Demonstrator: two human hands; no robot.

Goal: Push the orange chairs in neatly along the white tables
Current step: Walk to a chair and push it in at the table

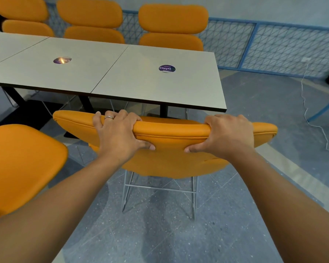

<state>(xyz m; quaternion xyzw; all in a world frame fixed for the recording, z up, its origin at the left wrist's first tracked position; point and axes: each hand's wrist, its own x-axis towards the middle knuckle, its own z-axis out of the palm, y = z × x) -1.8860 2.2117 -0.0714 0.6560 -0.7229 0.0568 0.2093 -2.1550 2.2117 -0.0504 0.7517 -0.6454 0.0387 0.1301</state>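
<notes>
Head view: the left hand (120, 133) and the right hand (226, 135) both grip the top roll of the orange chair (171, 130). On each, the fingers curl over the far side of the roll and the thumb presses into its near face. The two hands sit apart on either side of the backrest's middle, which probably shares the push evenly and keeps the chair from swinging. The chair stands directly beneath and ahead of the hands. Its backrest is just short of the near edge of the white counter (141, 86), which lies beyond the fingertips. The backrest's long axis runs from hand to hand, roughly parallel to that counter edge. The chair faces away from the person, toward the counter, and its seat is hidden behind the backrest. The wire legs (160, 188) stand on the floor below the wrists. A second orange chair (21, 164) stands outboard of the left hand, nearer the person than the gripped one. A row of far chairs (173, 25) lines the opposite counter edge. The chair appears to be partly pushed in.
</notes>
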